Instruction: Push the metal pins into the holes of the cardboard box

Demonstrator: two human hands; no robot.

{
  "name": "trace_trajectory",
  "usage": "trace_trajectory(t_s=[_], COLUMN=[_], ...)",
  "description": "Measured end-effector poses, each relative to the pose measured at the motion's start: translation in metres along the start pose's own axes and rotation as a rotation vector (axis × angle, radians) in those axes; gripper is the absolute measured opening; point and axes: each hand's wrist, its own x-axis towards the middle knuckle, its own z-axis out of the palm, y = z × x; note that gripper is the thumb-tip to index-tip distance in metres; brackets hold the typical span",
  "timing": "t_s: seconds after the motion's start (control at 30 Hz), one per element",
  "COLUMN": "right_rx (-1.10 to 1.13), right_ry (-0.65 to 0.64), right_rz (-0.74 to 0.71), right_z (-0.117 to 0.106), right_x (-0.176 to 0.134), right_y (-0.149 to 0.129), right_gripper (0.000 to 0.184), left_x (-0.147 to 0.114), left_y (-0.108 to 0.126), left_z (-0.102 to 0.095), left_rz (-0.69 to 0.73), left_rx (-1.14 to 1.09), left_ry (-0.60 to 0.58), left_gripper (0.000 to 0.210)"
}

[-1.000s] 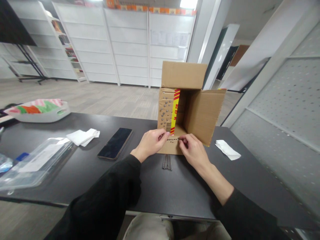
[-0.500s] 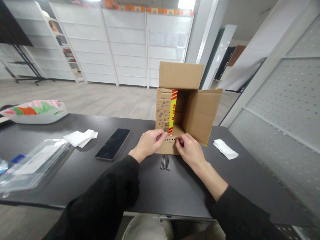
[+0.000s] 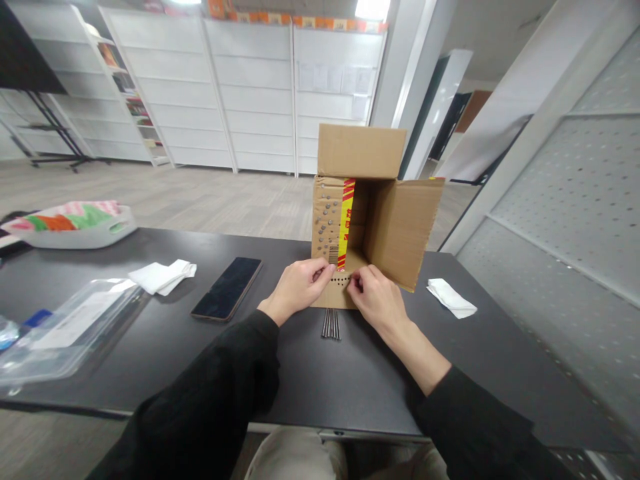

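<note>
An open cardboard box (image 3: 377,227) faces me on the dark table. Several grey nail heads (image 3: 326,212) dot its left flap, beside a yellow and red tape strip (image 3: 345,230). Small dark holes run in rows along the lower flap (image 3: 327,298). My left hand (image 3: 299,285) is closed in a pinch at the left side of that flap; what is in the fingertips is hidden. At the right end of the hole rows, my right hand (image 3: 380,297) is also pinched, its fingertips concealing whatever they hold. Several long nails (image 3: 331,325) lie side by side below the flap.
A phone (image 3: 227,288) and folded white tissues (image 3: 163,277) lie to the left, with a clear plastic folder (image 3: 75,330) and a colourful package in a white tray (image 3: 95,233) further out. Another tissue (image 3: 451,298) is on the right, near a perforated partition (image 3: 570,247).
My right hand has shifted slightly left along the lower flap. My left hand, the box and the loose nails look unchanged.
</note>
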Motion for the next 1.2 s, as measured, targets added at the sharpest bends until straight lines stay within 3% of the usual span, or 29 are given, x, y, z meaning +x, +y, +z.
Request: trace_trajectory(t_s=[0.6,1.2], right_rx=[0.082,0.093], right_ry=[0.094,0.017], right_rz=[0.021,0.022], right_z=[-0.0011,-0.0025], right_x=[-0.0001,0.0001], right_y=[0.0023,0.0016], right_gripper=[0.014,0.011], left_x=[0.0001,-0.0002], left_y=[0.0017,-0.001], left_z=[-0.0013,0.0003], left_rz=[-0.008,0.007], left_rx=[-0.001,0.005], left_ry=[-0.003,0.009], left_gripper=[0.035,0.038])
